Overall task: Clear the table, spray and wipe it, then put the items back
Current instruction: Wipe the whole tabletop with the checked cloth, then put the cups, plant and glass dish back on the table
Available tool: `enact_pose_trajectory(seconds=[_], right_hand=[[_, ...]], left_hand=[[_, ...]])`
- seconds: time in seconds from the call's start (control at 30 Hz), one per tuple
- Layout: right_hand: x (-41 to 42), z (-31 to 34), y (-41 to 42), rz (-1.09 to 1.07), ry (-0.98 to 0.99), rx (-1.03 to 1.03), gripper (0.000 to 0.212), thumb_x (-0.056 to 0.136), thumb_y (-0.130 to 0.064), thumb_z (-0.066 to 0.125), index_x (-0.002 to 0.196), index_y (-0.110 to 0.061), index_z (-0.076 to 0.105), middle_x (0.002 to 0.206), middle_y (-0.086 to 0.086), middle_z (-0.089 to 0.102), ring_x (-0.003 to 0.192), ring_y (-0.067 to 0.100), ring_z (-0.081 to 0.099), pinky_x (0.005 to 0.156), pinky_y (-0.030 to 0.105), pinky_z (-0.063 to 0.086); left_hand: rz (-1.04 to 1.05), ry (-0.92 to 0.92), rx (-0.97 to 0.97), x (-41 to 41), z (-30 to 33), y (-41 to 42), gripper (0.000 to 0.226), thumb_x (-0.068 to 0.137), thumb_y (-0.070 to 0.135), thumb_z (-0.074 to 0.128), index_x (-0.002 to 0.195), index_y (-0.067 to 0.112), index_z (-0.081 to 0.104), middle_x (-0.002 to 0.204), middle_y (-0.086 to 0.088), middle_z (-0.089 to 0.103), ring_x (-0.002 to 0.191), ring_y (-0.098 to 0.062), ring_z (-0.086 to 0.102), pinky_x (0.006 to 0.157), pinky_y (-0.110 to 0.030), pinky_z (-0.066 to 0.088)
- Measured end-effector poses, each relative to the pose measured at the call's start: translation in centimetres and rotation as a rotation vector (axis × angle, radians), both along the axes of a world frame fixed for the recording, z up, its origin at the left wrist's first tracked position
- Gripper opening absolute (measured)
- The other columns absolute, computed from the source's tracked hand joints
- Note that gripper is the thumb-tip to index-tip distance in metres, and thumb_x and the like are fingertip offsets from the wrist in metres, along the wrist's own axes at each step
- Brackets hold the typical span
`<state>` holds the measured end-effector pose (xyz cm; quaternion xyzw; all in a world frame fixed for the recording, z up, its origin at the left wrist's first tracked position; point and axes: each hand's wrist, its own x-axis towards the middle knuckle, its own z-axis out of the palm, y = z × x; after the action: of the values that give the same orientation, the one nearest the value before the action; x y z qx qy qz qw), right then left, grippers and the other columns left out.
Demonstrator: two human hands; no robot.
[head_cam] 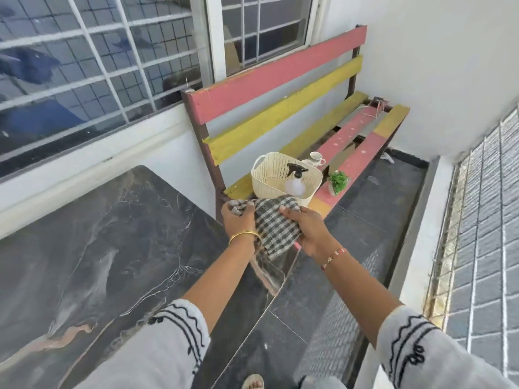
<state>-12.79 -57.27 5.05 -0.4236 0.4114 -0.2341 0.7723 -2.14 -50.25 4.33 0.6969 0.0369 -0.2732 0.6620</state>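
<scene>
Both hands hold a checked cloth over the far corner of the dark marble table; the left hand has its fingers bunched on one end, the right hand clamps the other edge; just beyond the fingers, on the bench, a cream basket holds a spray bottle; cups and a small plant stand further right.

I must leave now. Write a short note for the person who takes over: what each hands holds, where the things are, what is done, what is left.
Left hand and right hand: both grip the checked cloth, held in the air between table and bench.
Spray bottle stands in the cream basket on the bench; cup and small plant also there.
Table is cleared.
Left: whether it is already wiped cannot be told; then put the items back.
</scene>
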Motion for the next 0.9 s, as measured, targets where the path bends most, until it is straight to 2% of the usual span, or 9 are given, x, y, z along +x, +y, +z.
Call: enact_pose_trajectory(seconds=[0.1,0.2,0.33,0.43,0.5,0.57,0.63,0.7,0.9], right_hand=[[1.0,-0.9,-4.7,-0.019,-0.007,0.048,0.012,0.080,-0.002,0.068,0.091,-0.003,0.064,0.085,0.009,0.070,0.078,0.021,0.067,0.080,0.036,0.055],[2.1,-2.0,-9.8,0.025,-0.004,0.081,0.016,0.082,-0.001,0.066,0.097,-0.001,0.062,0.089,0.011,0.070,0.081,0.023,0.067,0.080,0.036,0.056],[3.7,-3.0,-16.8,0.133,-0.001,0.084,0.014,0.083,-0.004,0.065,0.096,-0.004,0.061,0.097,0.012,0.069,0.091,0.027,0.066,0.083,0.038,0.054],[4.9,-3.1,-22.6,0.225,0.011,0.084,0.017,0.083,-0.006,0.066,0.100,-0.004,0.062,0.099,0.012,0.068,0.093,0.027,0.065,0.086,0.038,0.053],[5.8,-3.0,-24.9,0.275,0.010,0.078,0.013,0.084,-0.006,0.065,0.096,-0.005,0.062,0.095,0.010,0.068,0.087,0.024,0.065,0.083,0.036,0.053],[6.7,-3.1,-27.2,0.307,0.022,0.057,0.010,0.083,-0.006,0.066,0.093,-0.006,0.062,0.095,0.010,0.068,0.086,0.024,0.065,0.080,0.035,0.054],[7.5,-3.9,-29.4,0.345,0.053,0.040,0.016,0.082,-0.008,0.068,0.096,-0.006,0.062,0.101,0.014,0.068,0.091,0.028,0.065,0.082,0.037,0.054],[8.3,-4.6,-30.7,0.372,0.096,0.025,0.024,0.080,-0.010,0.071,0.102,-0.005,0.061,0.104,0.016,0.067,0.095,0.029,0.064,0.083,0.038,0.053],[12.0,-5.1,-33.5,0.428,0.160,0.021,0.021,0.078,-0.016,0.075,0.092,-0.006,0.062,0.088,0.007,0.069,0.083,0.022,0.066,0.073,0.031,0.055]], left_hand=[[-0.030,-0.108,0.110,0.9,-0.7,-4.0,0.048,0.079,0.016,0.067,0.124,0.013,0.049,0.124,-0.012,0.051,0.108,-0.031,0.055,0.092,-0.036,0.045],[-0.088,-0.235,0.208,1.7,-2.0,-8.3,0.055,0.080,0.017,0.066,0.131,0.015,0.045,0.131,-0.012,0.048,0.116,-0.030,0.052,0.101,-0.039,0.043],[-0.182,-0.248,0.302,2.1,-3.2,-14.1,0.039,0.091,0.031,0.048,0.126,0.014,0.052,0.124,-0.009,0.058,0.114,-0.030,0.053,0.098,-0.039,0.043],[-0.164,-0.092,0.234,1.9,-2.7,-19.0,0.039,0.094,0.043,0.038,0.100,0.011,0.060,0.086,-0.002,0.060,0.091,-0.024,0.051,0.082,-0.032,0.039],[-0.192,0.040,0.151,2.2,-2.7,-21.0,0.046,0.090,0.055,0.038,0.100,0.015,0.058,0.105,-0.003,0.062,0.099,-0.021,0.052,0.090,-0.035,0.041],[-0.147,0.204,0.054,2.6,-2.9,-23.0,0.054,0.085,0.055,0.048,0.119,0.013,0.055,0.123,-0.001,0.055,0.108,-0.020,0.053,0.088,-0.036,0.045],[-0.053,0.304,-0.053,3.0,-3.1,-24.7,0.040,0.083,0.044,0.060,0.103,0.009,0.060,0.113,-0.005,0.060,0.096,-0.022,0.060,0.081,-0.036,0.050],[0.013,0.354,-0.057,3.5,-2.9,-25.5,0.025,0.082,0.035,0.064,0.084,0.011,0.061,0.105,-0.009,0.064,0.085,-0.021,0.062,0.087,-0.040,0.052],[0.136,0.497,-0.093,7.6,-4.9,-27.9,0.043,0.064,0.045,0.076,0.090,0.013,0.064,0.118,-0.012,0.063,0.106,-0.030,0.061,0.095,-0.051,0.049]])
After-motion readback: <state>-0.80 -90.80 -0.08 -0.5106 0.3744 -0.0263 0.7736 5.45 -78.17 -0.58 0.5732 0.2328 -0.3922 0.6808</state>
